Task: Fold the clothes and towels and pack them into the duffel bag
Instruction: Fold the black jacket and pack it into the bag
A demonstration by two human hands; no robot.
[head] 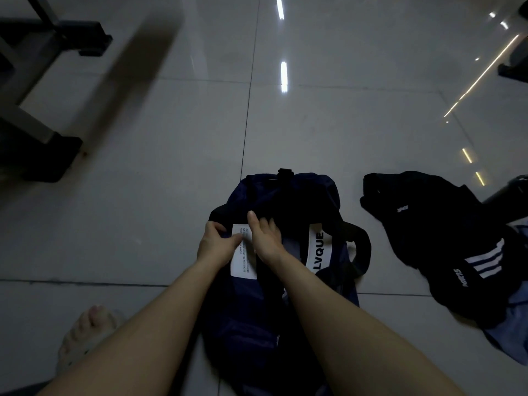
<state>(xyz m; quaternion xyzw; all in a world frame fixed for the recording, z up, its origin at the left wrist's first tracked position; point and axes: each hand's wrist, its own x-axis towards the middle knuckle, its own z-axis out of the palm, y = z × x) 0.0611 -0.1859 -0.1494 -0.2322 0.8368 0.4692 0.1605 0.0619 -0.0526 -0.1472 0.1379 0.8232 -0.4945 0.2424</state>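
One navy duffel bag [285,195] lies on the tiled floor [143,195] between a seated person's two bare forearms; in the dim light, what it holds cannot be made out. The left hand [213,245] pinches the bag's fabric at one white label [244,264], while the right hand [264,240] rests on the dark top just beside it, fingers fairly straight and slightly apart. Two garments lie outside to the right: one black striped garment [434,230] on one light blue garment [511,338].
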